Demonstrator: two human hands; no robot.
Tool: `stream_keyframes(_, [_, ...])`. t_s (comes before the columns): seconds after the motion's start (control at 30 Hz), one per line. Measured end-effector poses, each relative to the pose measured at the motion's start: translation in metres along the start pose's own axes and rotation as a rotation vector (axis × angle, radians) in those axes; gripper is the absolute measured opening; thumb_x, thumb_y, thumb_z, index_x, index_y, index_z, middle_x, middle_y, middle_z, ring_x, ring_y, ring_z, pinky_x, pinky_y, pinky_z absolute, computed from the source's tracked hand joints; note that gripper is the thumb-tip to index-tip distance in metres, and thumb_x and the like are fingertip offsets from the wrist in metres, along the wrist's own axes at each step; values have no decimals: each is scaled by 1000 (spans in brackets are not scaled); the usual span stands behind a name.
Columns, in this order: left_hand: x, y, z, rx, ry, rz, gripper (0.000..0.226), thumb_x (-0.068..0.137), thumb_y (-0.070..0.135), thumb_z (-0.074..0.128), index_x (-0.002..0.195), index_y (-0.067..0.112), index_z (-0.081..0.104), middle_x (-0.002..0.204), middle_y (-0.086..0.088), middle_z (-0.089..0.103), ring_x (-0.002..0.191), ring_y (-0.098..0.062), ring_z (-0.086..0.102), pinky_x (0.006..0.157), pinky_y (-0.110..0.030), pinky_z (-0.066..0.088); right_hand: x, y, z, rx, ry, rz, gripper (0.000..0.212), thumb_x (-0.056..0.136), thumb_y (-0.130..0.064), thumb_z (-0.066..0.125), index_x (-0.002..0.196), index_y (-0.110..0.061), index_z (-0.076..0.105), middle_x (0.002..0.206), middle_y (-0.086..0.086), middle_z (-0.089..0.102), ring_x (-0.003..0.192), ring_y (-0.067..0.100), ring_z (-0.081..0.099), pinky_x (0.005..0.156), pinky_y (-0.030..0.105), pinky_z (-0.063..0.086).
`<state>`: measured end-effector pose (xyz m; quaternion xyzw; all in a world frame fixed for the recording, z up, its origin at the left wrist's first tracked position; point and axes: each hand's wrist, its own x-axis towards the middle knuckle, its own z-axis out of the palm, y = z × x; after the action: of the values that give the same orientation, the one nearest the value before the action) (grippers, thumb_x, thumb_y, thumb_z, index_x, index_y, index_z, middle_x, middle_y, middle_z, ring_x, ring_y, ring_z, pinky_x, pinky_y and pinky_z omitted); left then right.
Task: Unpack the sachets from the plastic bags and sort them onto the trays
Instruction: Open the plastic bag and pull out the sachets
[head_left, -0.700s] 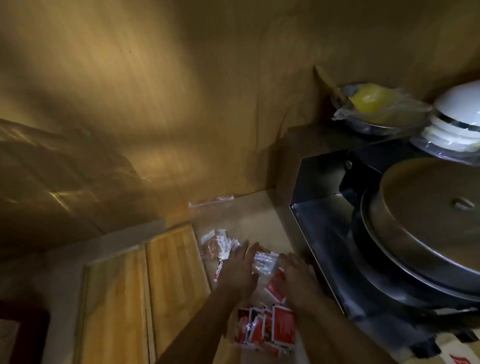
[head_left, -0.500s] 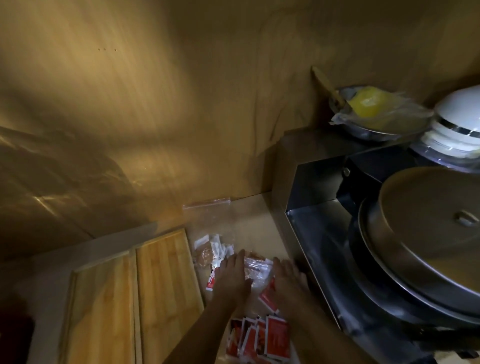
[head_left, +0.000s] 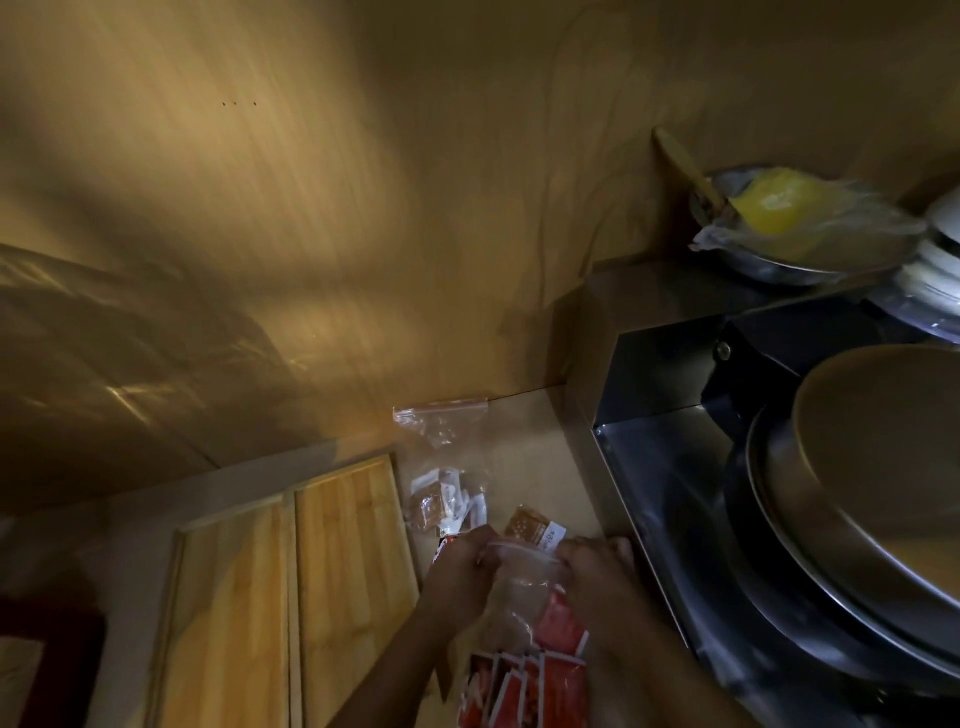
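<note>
My left hand (head_left: 457, 577) and my right hand (head_left: 597, 571) each pinch one side of the mouth of a clear zip bag (head_left: 522, 587) holding red sachets (head_left: 530, 686). Just beyond the hands lie a brown sachet (head_left: 527, 527) and another clear bag of brown and white sachets (head_left: 441, 506). Further back lies a clear bag with a red zip strip (head_left: 441, 421), looking almost empty. Two wooden trays sit side by side to the left, the nearer tray (head_left: 353, 582) beside my left hand and the other tray (head_left: 234, 623) further left.
A steel cooking unit (head_left: 649, 441) with a large round metal lid (head_left: 872, 467) fills the right side. Behind it a metal bowl holds a plastic-wrapped yellow item (head_left: 774, 208) and a wooden handle. A wooden wall rises at the back. Light is dim.
Both hands went from lying flat on the pile of bags to gripping the mouth of the red-sachet bag and lifting it. The camera moved closer and shifted slightly right.
</note>
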<state>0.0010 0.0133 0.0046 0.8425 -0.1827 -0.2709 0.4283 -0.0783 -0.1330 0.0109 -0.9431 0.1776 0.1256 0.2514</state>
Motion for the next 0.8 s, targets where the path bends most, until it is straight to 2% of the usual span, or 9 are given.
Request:
stream_keyframes(0.07, [-11,4,-10,9,9,53,17,92,4,48,87,4,64,84,-9,68,80,-20,62,75,-31,49,-6,-6,-14,112,-83,-15,29,88,-20,47,60,-29,51,80,-5,65,78,9,62,63,14,41])
stream_keyframes(0.13, [-21,9,-18,-28,32,81,19,94,5,47,88,6,64,83,-4,69,78,-8,63,76,-26,49,-12,-13,-30,162,-153,-25,24,87,-20,47,65,-23,59,79,0,65,76,15,64,66,28,50])
stream_keyframes(0.2, [-30,17,-23,-27,56,113,21,94,6,47,84,15,63,76,12,65,69,9,58,69,-16,46,-17,-20,-47,142,-212,-56,23,86,-20,47,68,-22,61,83,3,65,79,18,64,71,34,51])
stream_keyframes(0.37, [-43,38,-31,-40,134,178,19,92,18,52,76,25,59,70,12,60,66,6,53,63,-18,40,-31,-35,-80,186,-294,-157,27,82,-19,52,57,-11,56,66,8,53,63,15,52,61,36,42])
stream_keyframes(0.43, [-49,46,-34,-48,194,202,13,90,18,55,79,21,61,77,8,62,73,0,55,69,-20,42,-36,-40,-86,210,-264,-193,31,80,-18,56,51,-11,52,61,9,49,59,17,46,59,35,38])
stream_keyframes(0.5, [-56,53,-35,-15,335,201,2,87,20,60,87,21,58,87,9,59,80,-3,55,72,-24,43,-39,-45,-87,178,-171,-181,26,80,-22,59,58,-9,61,64,10,61,63,24,56,62,40,47])
stream_keyframes(0.6, [-70,66,-35,-70,523,77,19,83,37,63,82,31,45,74,12,51,64,1,50,59,-23,42,-43,-48,-83,191,-26,-166,19,79,-26,64,63,-16,65,64,0,64,66,15,63,62,34,52])
stream_keyframes(0.73, [-81,83,-33,-290,180,-225,47,78,60,56,57,18,57,52,-2,56,49,-14,55,56,-28,46,-46,-58,-72,168,-26,-221,25,76,-30,66,54,-27,54,69,-5,64,69,14,62,66,37,52])
stream_keyframes(0.8, [-85,87,-30,-413,94,-318,47,81,54,56,61,11,61,53,-6,57,47,-16,55,48,-21,43,-47,-61,-68,101,-10,-283,29,75,-31,63,49,-32,49,76,-5,64,74,17,63,67,33,50])
